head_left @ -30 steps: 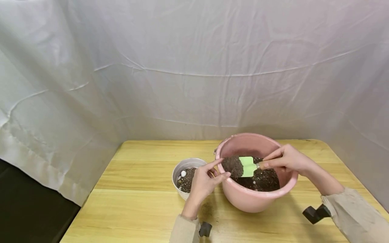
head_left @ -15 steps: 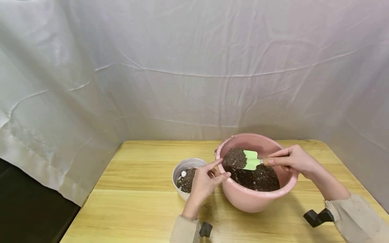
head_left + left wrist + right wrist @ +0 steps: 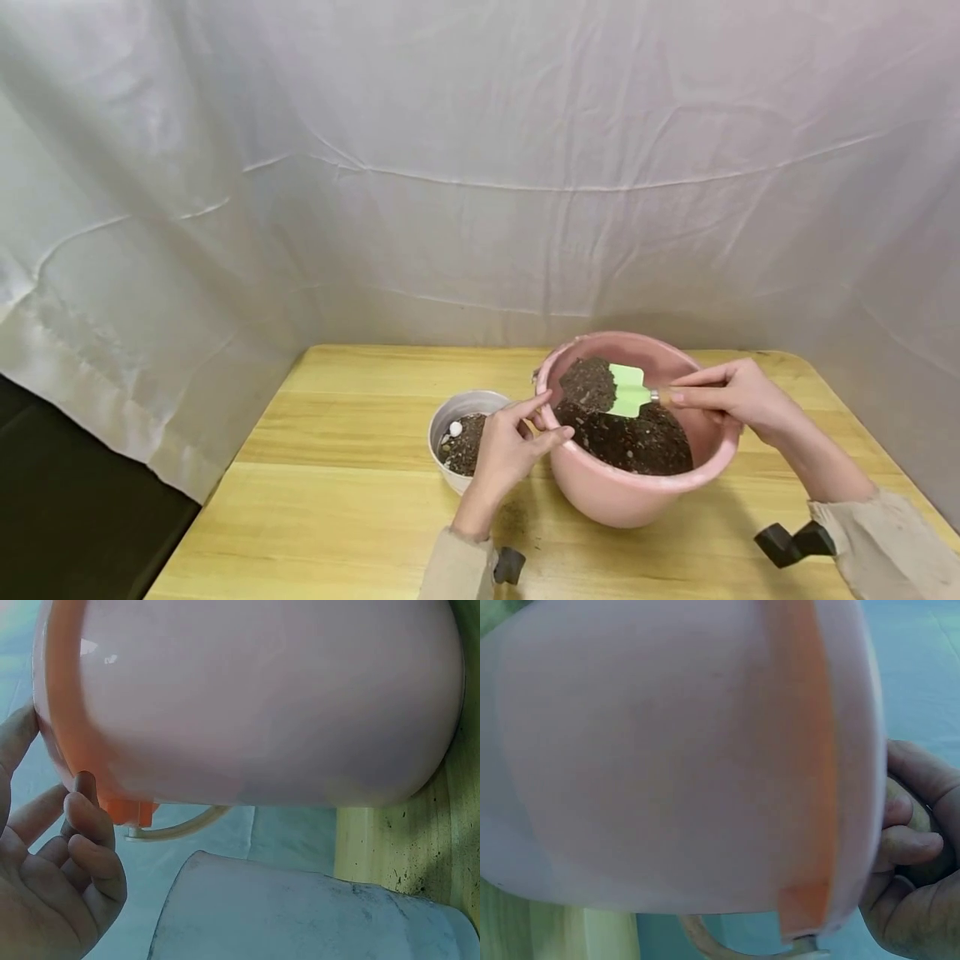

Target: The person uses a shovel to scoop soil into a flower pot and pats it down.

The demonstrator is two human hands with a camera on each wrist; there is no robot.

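White cloth hangs behind the wooden counter (image 3: 360, 508). Near its back right corner stands the pink basin (image 3: 637, 496), with the small white pot (image 3: 450, 412) touching its left side. My right hand (image 3: 731, 396) grips the green trowel (image 3: 628, 390), level above the basin so its soil load stays on. My left hand (image 3: 510, 446) pinches the basin rim to steady it.
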